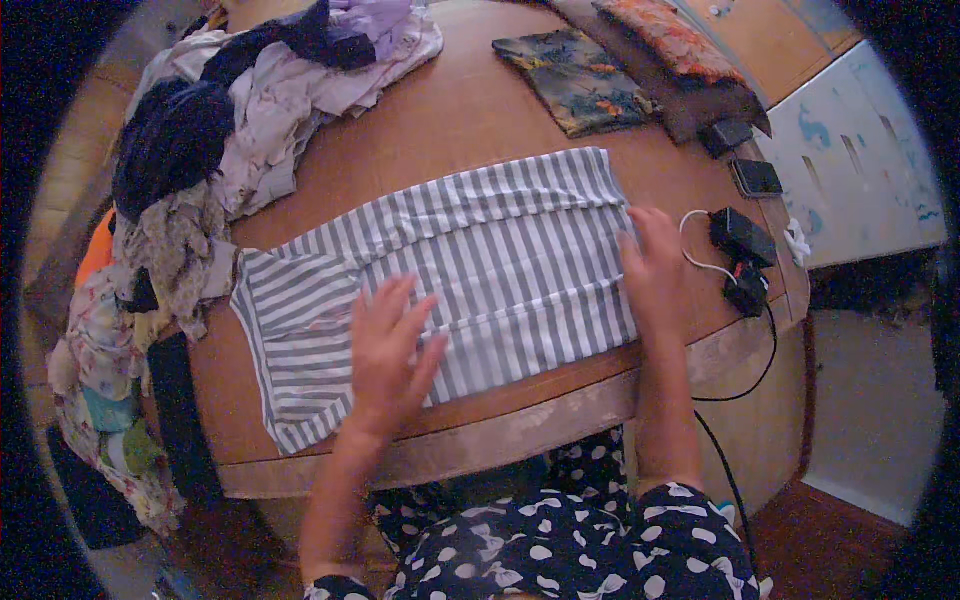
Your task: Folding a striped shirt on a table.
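A grey-and-white striped garment (500,260) lies flat on the table in front of me. Its long sides are folded inward into a narrow strip, and the wider end is at the left. My left hand (390,350) rests on the lower middle of the cloth with its fingers spread. At the garment's right end, my right hand (652,270) touches the edge. Its thumb and fingers look apart, though they are slightly blurred, and I see no cloth gripped between them.
A heap of loose clothes (270,120) covers the table's far left, some hanging over the side. A folded dark patterned cloth (580,80) lies at the back, near an orange patterned cloth (670,45). Black adapters (742,238) with cables and a phone (757,178) line the right edge.
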`<act>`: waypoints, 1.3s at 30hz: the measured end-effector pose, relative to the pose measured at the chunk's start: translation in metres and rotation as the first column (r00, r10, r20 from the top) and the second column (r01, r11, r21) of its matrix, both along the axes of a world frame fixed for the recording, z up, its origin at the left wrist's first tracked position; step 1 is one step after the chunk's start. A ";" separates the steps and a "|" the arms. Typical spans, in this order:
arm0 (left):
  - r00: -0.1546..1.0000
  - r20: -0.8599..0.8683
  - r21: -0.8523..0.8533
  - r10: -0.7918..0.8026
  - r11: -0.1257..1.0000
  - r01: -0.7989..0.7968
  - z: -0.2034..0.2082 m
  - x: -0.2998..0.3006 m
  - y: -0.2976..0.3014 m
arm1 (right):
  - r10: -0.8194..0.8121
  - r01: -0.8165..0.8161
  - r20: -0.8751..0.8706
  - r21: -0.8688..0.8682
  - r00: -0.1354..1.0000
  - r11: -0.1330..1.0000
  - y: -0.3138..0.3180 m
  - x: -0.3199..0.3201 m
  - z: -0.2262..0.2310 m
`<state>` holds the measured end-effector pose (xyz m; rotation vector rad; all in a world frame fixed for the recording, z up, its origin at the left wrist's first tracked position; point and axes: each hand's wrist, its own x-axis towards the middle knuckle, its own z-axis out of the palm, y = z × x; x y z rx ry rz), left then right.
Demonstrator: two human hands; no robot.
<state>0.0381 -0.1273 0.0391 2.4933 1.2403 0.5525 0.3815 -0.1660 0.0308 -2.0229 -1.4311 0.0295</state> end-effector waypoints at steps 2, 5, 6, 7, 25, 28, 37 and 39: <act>0.987 0.128 -0.042 -0.095 0.994 0.101 0.001 0.037 0.024 | -0.034 0.031 -0.043 -0.058 0.998 0.998 0.035 0.014 -0.011; 0.997 -0.072 0.030 -0.024 0.999 0.027 -0.005 0.062 0.063 | -0.087 0.082 -0.035 -0.127 0.996 0.989 0.072 0.016 -0.015; 0.990 -0.121 0.081 0.067 0.995 -0.058 -0.014 0.062 0.076 | -0.112 0.113 0.020 -0.132 0.994 0.985 0.079 0.014 -0.014; 0.976 -0.160 0.131 0.150 0.983 -0.130 -0.021 0.065 0.086 | -0.113 0.115 0.024 -0.130 0.993 0.985 0.082 0.015 -0.015; 0.998 -0.007 0.109 0.064 0.992 -0.063 -0.039 0.073 0.078 | -0.059 0.042 0.090 0.182 0.994 0.982 0.093 0.033 -0.049; 0.993 0.099 0.110 0.067 0.991 -0.078 -0.038 0.071 0.080 | -0.119 0.105 0.027 0.305 0.992 0.946 0.097 0.040 -0.047; 0.952 0.304 0.061 0.040 0.996 -0.061 -0.043 0.062 0.085 | -0.058 0.058 0.013 0.050 0.998 0.997 0.153 0.034 -0.027; 0.926 0.374 0.045 0.044 0.997 -0.066 -0.042 0.059 0.090 | 0.045 -0.010 0.243 -0.144 0.969 0.990 0.163 0.052 -0.031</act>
